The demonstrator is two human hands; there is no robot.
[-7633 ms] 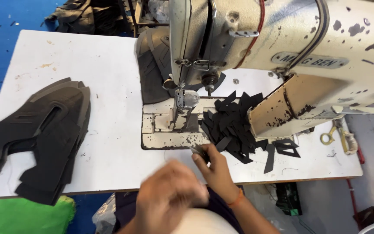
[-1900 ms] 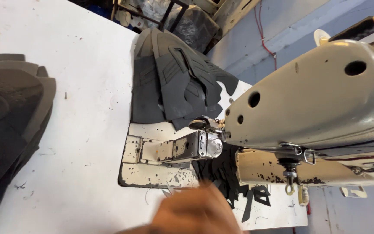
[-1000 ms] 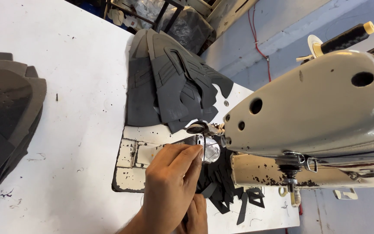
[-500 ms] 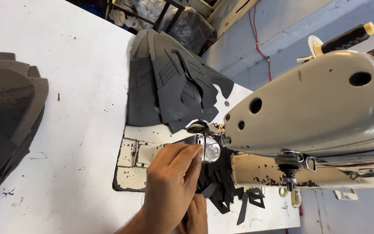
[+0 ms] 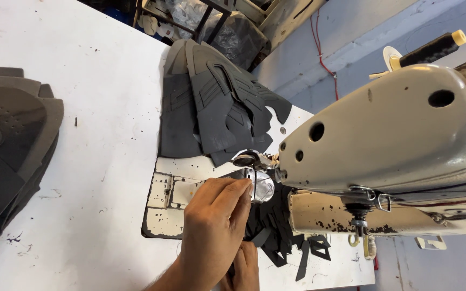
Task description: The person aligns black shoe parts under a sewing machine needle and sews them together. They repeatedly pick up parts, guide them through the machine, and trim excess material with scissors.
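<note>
At the far left of the white bench (image 5: 98, 134) lies a stack of dark grey foam shoe-upper panels (image 5: 6, 145), running off the frame edge. Further right, toward the back of the bench, a second pile of dark cut pieces (image 5: 211, 108) fans out, its near edge touching the chipped cream bed plate (image 5: 165, 207) of the sewing machine (image 5: 389, 134). The left hand (image 5: 214, 237) reaches up over that plate, fingers held together and nearly straight, fingertips (image 5: 244, 186) at the shiny metal needle area (image 5: 257, 180) under the machine head; they seem to pinch something small there, thread or a small part, though the view is too poor to say which. The right hand (image 5: 246, 267) sits just below and behind the left, mostly hidden by it, so I cannot tell whether its grip is closed or slack. To the right of both hands a heap of small black cut strips (image 5: 279, 226) lies on the bench beneath the machine arm, some touching the left fingers' side. Above, on the right, a black thread spool with a yellow tip (image 5: 432, 48) stands tilted behind the machine.
</note>
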